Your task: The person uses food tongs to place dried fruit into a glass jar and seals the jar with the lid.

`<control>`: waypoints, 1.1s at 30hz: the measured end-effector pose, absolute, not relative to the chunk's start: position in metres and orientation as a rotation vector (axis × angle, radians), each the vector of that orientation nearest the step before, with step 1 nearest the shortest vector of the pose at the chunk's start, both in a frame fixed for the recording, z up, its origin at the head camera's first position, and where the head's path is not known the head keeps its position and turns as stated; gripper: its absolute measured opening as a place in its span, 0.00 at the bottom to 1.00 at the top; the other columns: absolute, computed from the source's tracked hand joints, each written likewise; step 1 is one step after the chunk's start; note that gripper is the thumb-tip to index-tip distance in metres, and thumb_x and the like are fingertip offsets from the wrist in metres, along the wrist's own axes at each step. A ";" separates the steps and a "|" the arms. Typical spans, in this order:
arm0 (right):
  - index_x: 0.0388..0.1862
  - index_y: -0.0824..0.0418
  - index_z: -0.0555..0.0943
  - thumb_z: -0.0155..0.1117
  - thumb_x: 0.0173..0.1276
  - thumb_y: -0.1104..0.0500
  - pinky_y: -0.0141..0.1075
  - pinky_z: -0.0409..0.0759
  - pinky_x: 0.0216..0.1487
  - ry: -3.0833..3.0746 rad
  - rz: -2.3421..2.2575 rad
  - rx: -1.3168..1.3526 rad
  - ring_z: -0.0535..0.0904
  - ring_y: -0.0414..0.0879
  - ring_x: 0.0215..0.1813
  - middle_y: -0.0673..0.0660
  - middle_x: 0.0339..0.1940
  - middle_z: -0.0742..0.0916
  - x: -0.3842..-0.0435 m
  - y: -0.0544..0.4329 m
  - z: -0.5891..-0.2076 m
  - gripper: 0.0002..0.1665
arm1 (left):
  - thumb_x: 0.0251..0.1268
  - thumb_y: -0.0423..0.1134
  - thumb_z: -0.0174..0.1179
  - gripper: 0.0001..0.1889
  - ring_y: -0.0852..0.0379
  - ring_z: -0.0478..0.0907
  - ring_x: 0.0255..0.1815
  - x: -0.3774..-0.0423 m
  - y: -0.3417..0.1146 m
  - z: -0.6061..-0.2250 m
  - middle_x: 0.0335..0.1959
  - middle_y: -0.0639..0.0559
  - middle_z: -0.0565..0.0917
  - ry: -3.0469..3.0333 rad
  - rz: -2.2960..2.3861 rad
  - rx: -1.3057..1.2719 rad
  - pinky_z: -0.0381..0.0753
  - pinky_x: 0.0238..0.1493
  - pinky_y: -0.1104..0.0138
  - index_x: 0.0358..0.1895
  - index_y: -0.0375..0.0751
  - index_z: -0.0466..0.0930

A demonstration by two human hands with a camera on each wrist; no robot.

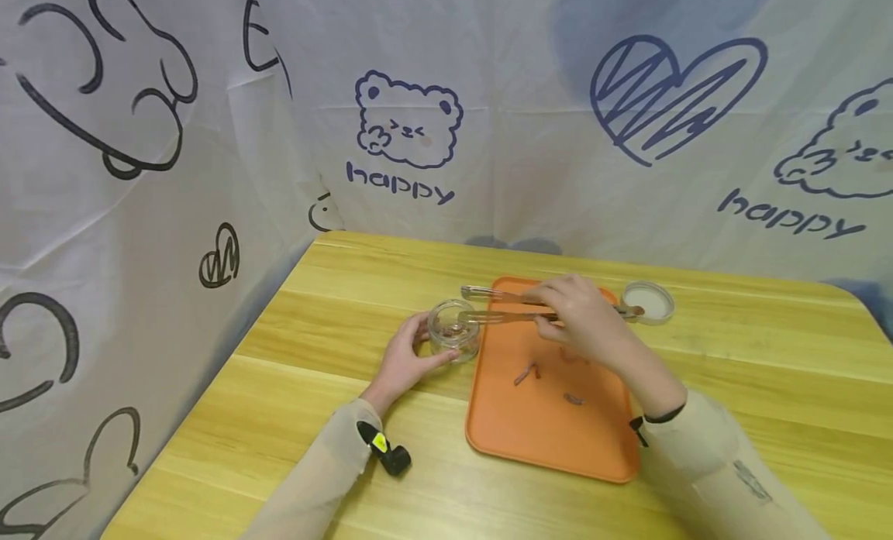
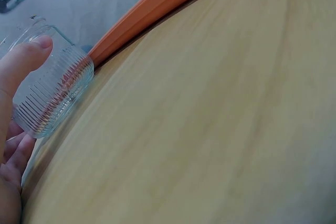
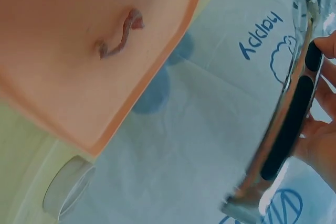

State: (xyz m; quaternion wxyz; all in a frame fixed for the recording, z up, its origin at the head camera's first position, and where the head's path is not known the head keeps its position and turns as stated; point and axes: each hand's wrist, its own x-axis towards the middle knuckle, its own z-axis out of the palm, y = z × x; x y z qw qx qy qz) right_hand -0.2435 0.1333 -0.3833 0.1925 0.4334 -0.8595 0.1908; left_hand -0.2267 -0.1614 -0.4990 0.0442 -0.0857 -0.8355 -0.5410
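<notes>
My left hand [image 1: 405,359] holds a round glass jar [image 1: 455,346] at the tray's left edge, thumb on the near side. In the left wrist view the jar [image 2: 65,85] has ribbed walls and some reddish matter low inside. My right hand [image 1: 586,319] grips metal tongs [image 1: 505,318] from above, over the orange tray [image 1: 537,439]. The tong arms stand apart, one tip above the jar's mouth, and nothing shows between them. Dark grip pads [image 3: 289,127] line the tongs in the right wrist view. Small reddish-brown strips [image 1: 526,373] and a curled piece [image 1: 574,399] lie on the tray.
A round lid [image 1: 649,301] rests on the wooden table [image 1: 732,354] beyond the tray's far right corner. A white cloth [image 1: 523,137] with drawn bears and hearts hangs behind the table and along its left side.
</notes>
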 end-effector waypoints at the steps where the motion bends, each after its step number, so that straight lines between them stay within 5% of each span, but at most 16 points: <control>1: 0.50 0.63 0.80 0.69 0.59 0.65 0.47 0.78 0.46 -2.421 0.541 1.200 0.77 0.55 0.47 0.58 0.45 0.83 -0.243 0.135 -0.383 0.19 | 0.47 0.45 0.76 0.39 0.56 0.73 0.57 -0.227 -0.161 -0.499 0.57 0.53 0.75 -2.554 -1.651 -0.263 0.71 0.61 0.66 0.64 0.44 0.68; 14: 0.59 0.63 0.73 0.62 0.65 0.64 0.38 0.82 0.36 -2.669 0.644 1.077 0.80 0.47 0.41 0.59 0.52 0.79 -0.228 0.181 -0.373 0.23 | 0.46 0.47 0.76 0.40 0.55 0.73 0.57 -0.226 -0.161 -0.499 0.58 0.52 0.75 -2.551 -1.660 -0.276 0.71 0.61 0.64 0.65 0.43 0.68; 23: 0.62 0.66 0.72 0.63 0.66 0.60 0.48 0.82 0.40 -2.817 0.569 0.902 0.79 0.54 0.45 0.64 0.50 0.81 -0.216 0.218 -0.373 0.26 | 0.46 0.46 0.76 0.40 0.54 0.73 0.57 -0.227 -0.162 -0.501 0.58 0.50 0.75 -2.528 -1.680 -0.290 0.71 0.62 0.63 0.64 0.41 0.68; 33: 0.53 0.67 0.79 0.69 0.62 0.59 0.47 0.84 0.36 -2.709 0.510 0.963 0.82 0.54 0.39 0.63 0.42 0.84 -0.209 0.254 -0.387 0.22 | 0.47 0.49 0.75 0.40 0.55 0.73 0.56 -0.228 -0.162 -0.501 0.57 0.51 0.75 -2.531 -1.661 -0.301 0.72 0.61 0.63 0.65 0.40 0.68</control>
